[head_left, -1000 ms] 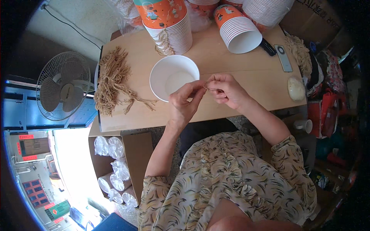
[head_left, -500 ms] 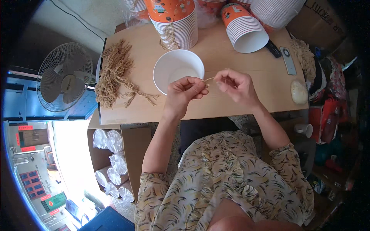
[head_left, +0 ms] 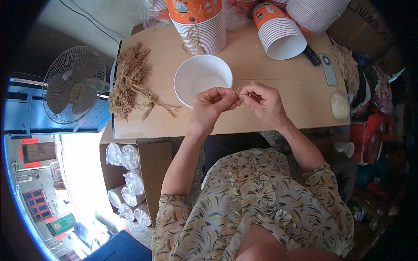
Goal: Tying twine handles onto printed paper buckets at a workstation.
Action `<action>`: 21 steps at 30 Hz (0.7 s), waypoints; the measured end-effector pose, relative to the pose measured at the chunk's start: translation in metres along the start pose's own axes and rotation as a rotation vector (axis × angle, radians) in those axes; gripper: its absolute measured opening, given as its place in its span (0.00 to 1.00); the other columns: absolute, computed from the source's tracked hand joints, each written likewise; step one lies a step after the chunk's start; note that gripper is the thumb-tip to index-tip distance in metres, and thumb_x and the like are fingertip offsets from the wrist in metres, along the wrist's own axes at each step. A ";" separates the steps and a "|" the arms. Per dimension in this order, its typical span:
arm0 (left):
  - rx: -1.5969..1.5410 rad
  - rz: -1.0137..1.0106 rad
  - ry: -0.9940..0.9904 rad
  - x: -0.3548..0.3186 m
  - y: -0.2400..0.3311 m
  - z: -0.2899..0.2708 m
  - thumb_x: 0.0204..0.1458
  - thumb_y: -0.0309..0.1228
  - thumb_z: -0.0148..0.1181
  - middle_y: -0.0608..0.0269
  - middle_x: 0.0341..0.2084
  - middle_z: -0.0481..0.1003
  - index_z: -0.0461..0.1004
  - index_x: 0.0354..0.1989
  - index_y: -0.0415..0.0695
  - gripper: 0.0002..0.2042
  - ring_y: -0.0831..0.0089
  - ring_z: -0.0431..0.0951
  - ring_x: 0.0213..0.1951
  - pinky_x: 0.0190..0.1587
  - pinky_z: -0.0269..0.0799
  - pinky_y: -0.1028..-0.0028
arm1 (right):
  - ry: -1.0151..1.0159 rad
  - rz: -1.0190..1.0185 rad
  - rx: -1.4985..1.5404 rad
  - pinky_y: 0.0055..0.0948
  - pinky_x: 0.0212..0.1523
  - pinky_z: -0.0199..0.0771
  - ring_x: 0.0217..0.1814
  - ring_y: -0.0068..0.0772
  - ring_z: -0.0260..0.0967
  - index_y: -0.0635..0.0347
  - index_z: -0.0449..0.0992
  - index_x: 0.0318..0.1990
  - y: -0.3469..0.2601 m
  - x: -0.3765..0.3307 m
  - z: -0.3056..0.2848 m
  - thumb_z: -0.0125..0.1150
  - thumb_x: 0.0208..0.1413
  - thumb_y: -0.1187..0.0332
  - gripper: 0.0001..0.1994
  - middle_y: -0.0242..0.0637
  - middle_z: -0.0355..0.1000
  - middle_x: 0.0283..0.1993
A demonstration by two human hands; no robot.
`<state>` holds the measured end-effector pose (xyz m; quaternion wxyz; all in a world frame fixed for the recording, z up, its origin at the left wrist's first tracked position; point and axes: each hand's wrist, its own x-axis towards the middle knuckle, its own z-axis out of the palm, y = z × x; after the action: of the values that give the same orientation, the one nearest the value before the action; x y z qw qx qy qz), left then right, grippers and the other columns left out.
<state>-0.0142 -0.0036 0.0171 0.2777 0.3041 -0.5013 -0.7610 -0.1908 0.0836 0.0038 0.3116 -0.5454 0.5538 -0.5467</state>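
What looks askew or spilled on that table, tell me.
Beyond the right hand, a tub stack lies on its side, odd because another orange stack to its left stands on end. I see no spill.

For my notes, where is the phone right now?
In the head view, the phone lies on the table, at right, between a black object and pale cords.

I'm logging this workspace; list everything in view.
Cord: one, tan, between hands
Bucket: one, white, centre
Cord pile: one, tan, left
Bucket stacks: several, orange and white, back
Phone: one, grey, right
Round lump: one, cream, right
Strands: many, tan, far right
Table: one, brown, centre
Fan: one, grey, left
Carton: one, brown, lower left
Wrapped rolls: several, whitish, in carton
Mug: one, white, right
Clutter: uncountable, mixed, far right
Top: one, patterned cream, bottom
Left hand, right hand: two, bare, holding cord
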 end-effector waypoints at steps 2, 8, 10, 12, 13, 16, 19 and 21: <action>0.011 0.009 -0.001 0.000 0.000 0.000 0.59 0.27 0.63 0.58 0.33 0.82 0.79 0.42 0.36 0.08 0.76 0.82 0.35 0.39 0.76 0.80 | -0.016 0.052 0.092 0.19 0.32 0.68 0.32 0.14 0.67 0.65 0.77 0.38 -0.001 0.000 0.001 0.63 0.59 0.75 0.04 0.27 0.73 0.32; 0.054 0.036 0.046 -0.001 0.001 0.006 0.59 0.26 0.63 0.57 0.33 0.82 0.79 0.42 0.34 0.08 0.75 0.82 0.35 0.39 0.78 0.79 | -0.075 0.182 0.221 0.16 0.34 0.69 0.34 0.13 0.69 0.66 0.76 0.38 -0.004 0.001 -0.003 0.60 0.63 0.71 0.06 0.28 0.75 0.34; 0.067 0.053 0.071 -0.001 0.000 0.009 0.58 0.25 0.63 0.57 0.32 0.82 0.79 0.42 0.34 0.07 0.75 0.83 0.35 0.39 0.78 0.78 | -0.090 0.187 0.271 0.15 0.32 0.68 0.34 0.12 0.69 0.65 0.77 0.39 -0.005 0.002 -0.003 0.60 0.63 0.70 0.07 0.28 0.75 0.33; 0.117 0.070 0.081 -0.001 -0.002 0.011 0.57 0.24 0.63 0.57 0.32 0.82 0.79 0.41 0.33 0.07 0.74 0.83 0.34 0.40 0.79 0.78 | -0.081 0.339 0.351 0.14 0.28 0.63 0.29 0.11 0.66 0.63 0.78 0.38 -0.011 0.002 -0.005 0.61 0.62 0.68 0.07 0.30 0.76 0.31; 0.116 0.069 0.084 -0.002 -0.002 0.012 0.57 0.24 0.63 0.57 0.32 0.82 0.79 0.41 0.33 0.07 0.74 0.83 0.34 0.40 0.79 0.78 | -0.083 0.340 0.351 0.14 0.28 0.63 0.29 0.11 0.66 0.63 0.78 0.38 -0.009 0.002 -0.004 0.61 0.62 0.68 0.07 0.30 0.76 0.31; 0.162 0.108 0.084 -0.003 -0.005 0.013 0.57 0.23 0.64 0.57 0.32 0.82 0.79 0.40 0.32 0.07 0.75 0.83 0.35 0.40 0.80 0.78 | -0.062 0.424 0.547 0.14 0.24 0.59 0.25 0.11 0.63 0.62 0.78 0.37 -0.002 0.002 -0.004 0.62 0.61 0.68 0.06 0.32 0.77 0.30; 0.180 0.122 0.077 -0.005 -0.007 0.013 0.57 0.23 0.64 0.57 0.31 0.82 0.80 0.41 0.31 0.08 0.75 0.83 0.36 0.40 0.80 0.78 | -0.035 0.501 0.631 0.14 0.23 0.59 0.24 0.11 0.62 0.61 0.78 0.36 -0.001 0.001 -0.004 0.63 0.60 0.67 0.06 0.34 0.78 0.30; 0.190 0.117 0.053 -0.006 -0.008 0.011 0.57 0.23 0.64 0.58 0.31 0.82 0.80 0.42 0.31 0.08 0.75 0.82 0.35 0.40 0.80 0.78 | -0.033 0.495 0.637 0.15 0.23 0.59 0.23 0.12 0.63 0.62 0.78 0.36 -0.001 -0.001 -0.003 0.63 0.61 0.66 0.07 0.35 0.78 0.30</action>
<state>-0.0196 0.0097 0.0138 0.3048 0.3191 -0.5805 -0.6843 -0.1936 0.0860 0.0047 0.5961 -0.2804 0.4661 -0.5907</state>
